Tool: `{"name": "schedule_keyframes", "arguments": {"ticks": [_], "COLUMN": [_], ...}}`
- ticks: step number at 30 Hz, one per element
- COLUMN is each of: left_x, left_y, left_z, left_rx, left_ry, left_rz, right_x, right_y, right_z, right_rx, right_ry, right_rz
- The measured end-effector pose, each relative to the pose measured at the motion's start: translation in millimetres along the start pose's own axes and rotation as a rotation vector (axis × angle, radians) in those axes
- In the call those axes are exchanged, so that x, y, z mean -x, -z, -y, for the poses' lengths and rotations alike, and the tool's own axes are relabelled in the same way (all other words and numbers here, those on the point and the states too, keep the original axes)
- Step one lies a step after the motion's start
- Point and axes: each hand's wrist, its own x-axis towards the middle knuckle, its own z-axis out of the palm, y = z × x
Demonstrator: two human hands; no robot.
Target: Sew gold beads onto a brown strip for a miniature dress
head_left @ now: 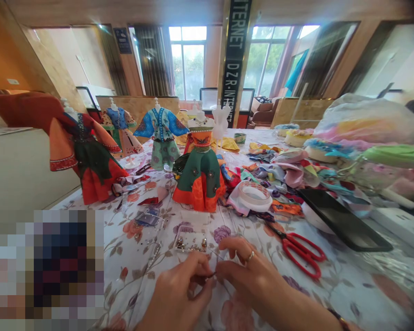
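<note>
My left hand [181,285] is closed in a pinch low in the middle of the head view. A small dark thing lies at its fingertips, too tiny to name. My right hand [246,269], with a ring on one finger, meets it from the right, its thumb and fingers closed near the same spot. A thin line like a thread or needle shows faintly by its fingertips. Just beyond the hands sits a clear plastic box [191,248] of small shiny beads. Behind that stands a small dress form in a green and orange dress [199,172].
Red-handled scissors [303,255] lie to the right, near a black phone [345,220] and a roll of white tape [255,196]. Fabric scraps [290,168] heap behind them. Other dressed forms, including a blue-jacketed one [158,126], stand at back left. A blurred patch covers the lower left.
</note>
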Motion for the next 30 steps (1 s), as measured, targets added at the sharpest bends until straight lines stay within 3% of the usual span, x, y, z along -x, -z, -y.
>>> {"name": "schedule_keyframes", "arguments": {"ticks": [7,9,14,17,25,30], "left_x": [-0.2,1.9,10.4,12.6,16.1,14.9], "left_y": [-0.4,1.3,13.3,17.4,10.0,11.5], "left_z": [2.5,4.9,15.0,18.9,21.4,20.3], "left_rx": [-0.129,-0.182,-0.319,-0.441,-0.512,-0.617], "left_ry": [-0.202,-0.321,-0.706,-0.842,-0.856,-0.950], "left_rz": [-0.123,-0.134,-0.020,-0.109,-0.178,-0.159], "right_x": [-1.7,-1.8,0.0,0.7,-0.6,-6.2], "right_y": [6.7,8.9,14.8,18.1,18.8,27.4], "right_z": [1.6,2.3,4.5,6.9,6.5,9.4], "right_rx": [0.057,0.101,0.182,0.206,0.223,0.284], "right_ry": [0.014,0.043,0.109,0.087,0.082,0.134], "right_rz": [-0.121,-0.182,-0.275,-0.271,-0.303,-0.295]}}
